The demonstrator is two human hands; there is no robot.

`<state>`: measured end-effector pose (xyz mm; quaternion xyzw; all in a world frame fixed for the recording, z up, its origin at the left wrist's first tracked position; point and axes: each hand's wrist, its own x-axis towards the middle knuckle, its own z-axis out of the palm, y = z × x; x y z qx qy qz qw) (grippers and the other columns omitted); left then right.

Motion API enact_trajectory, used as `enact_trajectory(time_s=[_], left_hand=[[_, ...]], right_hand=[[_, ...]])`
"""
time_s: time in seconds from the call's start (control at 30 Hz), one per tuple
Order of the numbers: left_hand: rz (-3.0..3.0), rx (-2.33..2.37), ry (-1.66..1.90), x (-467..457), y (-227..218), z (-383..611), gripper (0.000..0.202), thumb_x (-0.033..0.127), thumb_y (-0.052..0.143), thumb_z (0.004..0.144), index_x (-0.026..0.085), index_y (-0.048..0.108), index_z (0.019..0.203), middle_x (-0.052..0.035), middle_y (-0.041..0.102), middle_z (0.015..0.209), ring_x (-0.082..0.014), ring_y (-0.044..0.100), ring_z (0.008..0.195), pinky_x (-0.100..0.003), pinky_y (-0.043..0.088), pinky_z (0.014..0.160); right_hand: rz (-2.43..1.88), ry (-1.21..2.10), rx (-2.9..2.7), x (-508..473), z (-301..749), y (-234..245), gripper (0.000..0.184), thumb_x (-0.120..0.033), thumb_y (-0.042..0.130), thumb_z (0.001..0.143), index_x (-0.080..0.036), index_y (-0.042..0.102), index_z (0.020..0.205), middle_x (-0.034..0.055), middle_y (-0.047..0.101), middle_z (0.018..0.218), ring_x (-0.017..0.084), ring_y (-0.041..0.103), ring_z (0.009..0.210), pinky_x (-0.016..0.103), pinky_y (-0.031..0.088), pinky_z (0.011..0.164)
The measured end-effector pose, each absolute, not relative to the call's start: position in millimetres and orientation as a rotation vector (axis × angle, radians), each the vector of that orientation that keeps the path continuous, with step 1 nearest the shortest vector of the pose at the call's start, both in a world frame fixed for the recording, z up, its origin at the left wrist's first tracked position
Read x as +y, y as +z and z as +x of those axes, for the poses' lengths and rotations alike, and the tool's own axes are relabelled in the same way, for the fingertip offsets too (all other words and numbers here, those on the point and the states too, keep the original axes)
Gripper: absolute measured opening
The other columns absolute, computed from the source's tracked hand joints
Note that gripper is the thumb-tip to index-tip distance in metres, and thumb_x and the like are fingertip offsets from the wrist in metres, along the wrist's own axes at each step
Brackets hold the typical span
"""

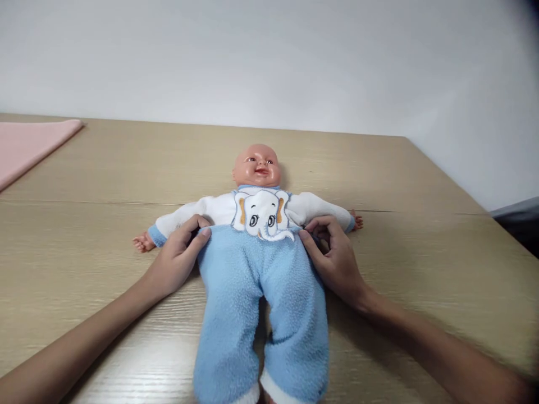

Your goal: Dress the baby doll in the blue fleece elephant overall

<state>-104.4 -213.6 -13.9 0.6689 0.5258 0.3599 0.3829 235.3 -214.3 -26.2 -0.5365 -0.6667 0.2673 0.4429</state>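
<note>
A baby doll (257, 164) lies on its back, head away from me, arms spread out to both sides. It wears a fleece romper (236, 264) with a white top, blue legs and an elephant patch (261, 213) on the chest. At the romper's left side, my left hand (181, 255) pinches the fabric at the waist between thumb and fingers. My right hand (332, 252) does the same at the right side of the waist, fingers curled. The doll's feet are mostly cut off by the bottom of the view.
The doll rests on a light wooden table (126, 163) with a seam running across it. A folded pink cloth (33, 146) lies at the far left. Behind the table stands a pale wall (252, 62). Something dark (520, 219) shows beyond the right edge.
</note>
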Motion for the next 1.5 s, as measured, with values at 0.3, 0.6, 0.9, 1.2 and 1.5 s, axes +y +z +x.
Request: enact_trajectory(time_s=[0.3,0.6,0.9,1.2,1.5], left_hand=[[2.308,1.508,1.401,-219,-4,-88,0.018,0.012,0.062,0.107,0.024,0.059,0.12,-0.0065,0.065,0.118,-0.0247,0.062,0.104,-0.041,0.048,0.09],[2.554,1.055,0.716,-194,61,13,0.025,0.035,0.059,0.115,0.019,0.066,0.134,-0.0126,0.069,0.144,-0.0332,0.058,0.137,-0.052,0.046,0.12],[2.808,1.134,0.392,-159,42,80,0.058,0.036,0.07,0.109,0.006,0.053,0.156,-0.0216,0.066,0.151,-0.0403,0.059,0.14,-0.053,0.05,0.115],[2.841,1.191,0.344,-158,30,87,0.036,0.039,0.075,0.102,0.012,0.068,0.125,-0.0144,0.073,0.124,-0.0371,0.065,0.119,-0.053,0.057,0.102],[2.941,1.085,0.337,-157,28,88,0.026,0.026,0.073,0.095,0.011,0.07,0.116,-0.0145,0.072,0.118,-0.0355,0.064,0.116,-0.051,0.055,0.1]], right_hand=[[-1.017,0.296,-1.576,-216,239,-33,0.03,-0.007,0.068,0.103,-0.025,0.046,0.093,-0.0049,0.043,0.082,0.014,0.042,0.071,0.031,0.037,0.065],[-0.84,0.403,-1.598,-222,243,-36,0.032,-0.001,0.067,0.103,-0.025,0.046,0.095,-0.0059,0.042,0.08,0.013,0.043,0.069,0.033,0.035,0.062],[-0.612,0.305,-1.78,-241,245,-37,0.039,0.011,0.063,0.091,-0.025,0.048,0.095,-0.0078,0.043,0.075,0.011,0.042,0.062,0.031,0.035,0.057],[-0.727,0.266,-1.807,-237,243,-51,0.034,0.002,0.057,0.1,-0.027,0.042,0.092,-0.0073,0.036,0.071,0.011,0.04,0.058,0.029,0.034,0.053],[-0.75,0.27,-1.797,-246,240,-44,0.036,-0.001,0.065,0.092,-0.028,0.041,0.092,-0.0082,0.039,0.068,0.013,0.042,0.052,0.031,0.038,0.049]])
